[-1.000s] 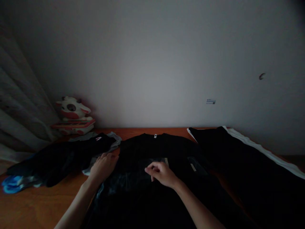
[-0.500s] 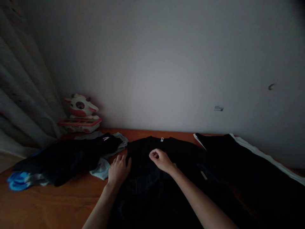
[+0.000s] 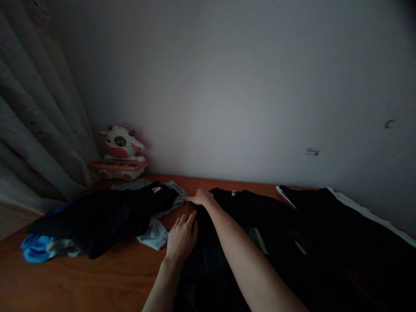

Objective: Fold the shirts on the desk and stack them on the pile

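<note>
A black shirt (image 3: 263, 208) with a small white neck label lies spread out in front of me. My left hand (image 3: 182, 236) rests at its left edge, palm down, fingers spread and slightly bent. Just beyond it, my right hand (image 3: 201, 197) reaches across to the shirt's far left shoulder. One digit of that hand stretches left, while its other fingers are mostly hidden behind the back of the hand. Neither hand visibly holds cloth. My right forearm covers part of the shirt, and dark folds near me are hard to make out.
Left of the shirt lies a heap of dark clothing (image 3: 107, 216) with grey and blue pieces. A cow-shaped toy keyboard (image 3: 120, 151) stands behind it by the curtain (image 3: 39, 112). More black cloth with white edging (image 3: 354, 206) covers the right side of the wooden surface (image 3: 97, 281).
My right hand has moved left and away from me, from the shirt's middle to its far left shoulder, and its curled fingers have loosened. The view has shifted slightly left.
</note>
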Tool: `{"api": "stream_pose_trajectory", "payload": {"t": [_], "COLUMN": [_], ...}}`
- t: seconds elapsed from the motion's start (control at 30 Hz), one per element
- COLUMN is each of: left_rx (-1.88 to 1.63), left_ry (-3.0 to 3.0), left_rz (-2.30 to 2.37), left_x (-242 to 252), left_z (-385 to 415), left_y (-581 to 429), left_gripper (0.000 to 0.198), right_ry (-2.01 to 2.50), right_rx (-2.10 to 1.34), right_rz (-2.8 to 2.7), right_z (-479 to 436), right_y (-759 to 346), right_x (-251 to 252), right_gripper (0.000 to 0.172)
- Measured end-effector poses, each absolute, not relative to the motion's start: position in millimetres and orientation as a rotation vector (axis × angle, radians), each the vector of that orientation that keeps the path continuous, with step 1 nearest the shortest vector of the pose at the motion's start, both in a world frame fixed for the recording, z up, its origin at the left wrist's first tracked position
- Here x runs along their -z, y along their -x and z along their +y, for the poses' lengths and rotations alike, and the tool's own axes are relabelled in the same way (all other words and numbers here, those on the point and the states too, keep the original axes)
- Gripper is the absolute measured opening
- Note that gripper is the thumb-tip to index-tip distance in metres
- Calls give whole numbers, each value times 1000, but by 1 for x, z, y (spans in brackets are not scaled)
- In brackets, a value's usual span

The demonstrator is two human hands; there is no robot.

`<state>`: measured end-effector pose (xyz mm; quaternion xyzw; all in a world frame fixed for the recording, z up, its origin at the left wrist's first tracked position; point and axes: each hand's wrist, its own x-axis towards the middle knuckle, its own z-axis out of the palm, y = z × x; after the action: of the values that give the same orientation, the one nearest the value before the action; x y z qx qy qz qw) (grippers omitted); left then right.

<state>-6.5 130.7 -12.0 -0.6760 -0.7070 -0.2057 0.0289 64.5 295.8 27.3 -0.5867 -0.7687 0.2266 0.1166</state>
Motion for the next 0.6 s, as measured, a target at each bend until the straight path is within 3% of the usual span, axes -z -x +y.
{"api": "stream_pose_trajectory", "payload": {"t": [0.17,0.37,0.6], "left_rx": [753,760,523], "left_ry": [2048,1690,1814], "left_rz": [-2283,-2604,-2319], "left_x": [6,1,7], "left_z": [130,129,132], "left_y": [6,9,14], "left_gripper": [39,44,39], "right_ry": [1670,1560,1636], "right_rx": [-728,-700,-609], "right_rz": [-2267,-2179,-2235], "right_z": [318,323,309], "right_y": [-64,-72,-120], "right_x": [-26,-25,-10], "right_gripper": [35,41,48]}}
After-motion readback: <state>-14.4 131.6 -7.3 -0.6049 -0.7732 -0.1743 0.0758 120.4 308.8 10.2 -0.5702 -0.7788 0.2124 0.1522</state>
